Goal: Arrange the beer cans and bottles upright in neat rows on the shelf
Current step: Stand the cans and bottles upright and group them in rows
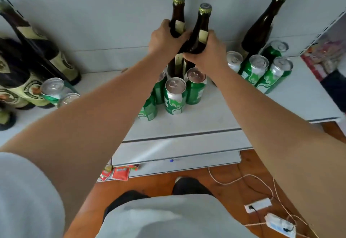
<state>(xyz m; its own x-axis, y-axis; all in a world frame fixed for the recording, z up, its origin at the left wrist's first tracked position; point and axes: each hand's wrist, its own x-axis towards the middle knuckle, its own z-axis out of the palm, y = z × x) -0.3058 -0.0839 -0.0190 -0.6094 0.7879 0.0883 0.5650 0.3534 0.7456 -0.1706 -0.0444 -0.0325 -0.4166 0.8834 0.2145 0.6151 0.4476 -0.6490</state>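
Two brown beer bottles stand upright near the back of the white shelf (215, 114). My left hand (164, 39) is wrapped around the left bottle (178, 11). My right hand (207, 50) grips the right bottle (203, 26), which leans slightly left. In front of them stand several green cans (175, 95). A third brown bottle (262, 29) leans at the right, with more green cans (254, 69) around its base. At the left edge stand several dark bottles (33, 50) and two cans (53, 89).
The grey back wall (93, 13) rises right behind the bottles. Packaged goods (325, 58) fill the neighbouring shelf at the right. Below, red packets (119, 173) lie by the shelf base, and a power strip (258, 205) with cables sits on the wooden floor by my feet.
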